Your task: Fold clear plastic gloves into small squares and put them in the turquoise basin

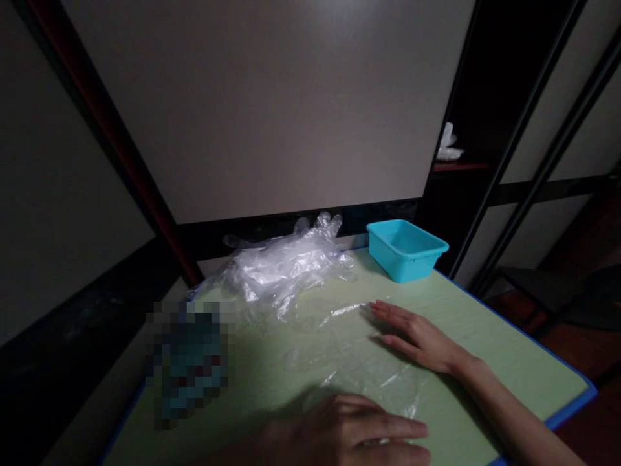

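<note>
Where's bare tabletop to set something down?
Pale green tabletop is bare between the turquoise rectangular plastic basin, right hand and blue edge, and between the pixelated item and left hand. Crowded: clear plastic gloves heaped behind, flat clear plastic between the hands.

The bare right hand (420, 336) has slim, tapering fingers (395, 314) and a narrow wrist (463, 362) leading into a slender, uncovered forearm (519, 408). The bare left hand (347, 424) seems similarly slim, though blur and dim light hide finer detail.
</note>
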`<state>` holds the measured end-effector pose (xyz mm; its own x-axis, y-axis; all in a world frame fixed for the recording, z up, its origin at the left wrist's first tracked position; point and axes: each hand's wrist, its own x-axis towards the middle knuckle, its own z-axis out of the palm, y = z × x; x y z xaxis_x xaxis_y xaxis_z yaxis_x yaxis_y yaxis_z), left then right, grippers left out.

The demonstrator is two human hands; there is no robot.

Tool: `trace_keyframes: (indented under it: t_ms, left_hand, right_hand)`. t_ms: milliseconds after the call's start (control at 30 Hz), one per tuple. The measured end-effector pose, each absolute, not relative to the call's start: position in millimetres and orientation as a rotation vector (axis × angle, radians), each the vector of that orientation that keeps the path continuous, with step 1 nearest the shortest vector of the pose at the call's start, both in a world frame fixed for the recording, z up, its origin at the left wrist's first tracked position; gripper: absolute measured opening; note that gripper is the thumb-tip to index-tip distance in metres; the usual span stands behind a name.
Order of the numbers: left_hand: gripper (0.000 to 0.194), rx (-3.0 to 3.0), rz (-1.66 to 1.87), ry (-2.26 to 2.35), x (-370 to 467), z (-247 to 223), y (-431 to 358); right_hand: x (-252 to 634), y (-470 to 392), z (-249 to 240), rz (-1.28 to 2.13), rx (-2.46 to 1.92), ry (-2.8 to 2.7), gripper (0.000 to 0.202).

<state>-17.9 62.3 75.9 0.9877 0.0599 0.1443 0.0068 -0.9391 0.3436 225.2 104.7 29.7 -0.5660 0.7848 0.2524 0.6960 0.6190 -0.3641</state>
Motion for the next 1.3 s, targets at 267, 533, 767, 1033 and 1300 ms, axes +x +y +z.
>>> trace_keyframes:
  t_ms: [267, 533, 767, 1033, 1300]
  left_hand:
    - [0.049, 2.682, 0.523, 1.020, -37, 34, 135]
    - [0.037, 2.586, 0.636, 1.213, -57, 7, 170]
    - [0.030, 2.565, 0.592, 1.308, -43, 18, 180]
    - [0.019, 2.436, 0.400, 1.363, -27, 32, 213]
    - [0.029, 2.164, 0.240, 1.318, -28, 17, 233]
  right_hand:
    - [223, 105, 31, 0.300, -1.204, -2.515, 0.044]
    - [229, 112, 24, 0.084, -1.352, -2.327, 0.028]
    - [237, 130, 17, 0.261, -1.404, -1.926, 0.017]
    - [222, 178, 26, 0.323, -1.271, -1.989, 0.016]
    - [219, 179, 6, 0.275, -1.273, -2.050, 0.020]
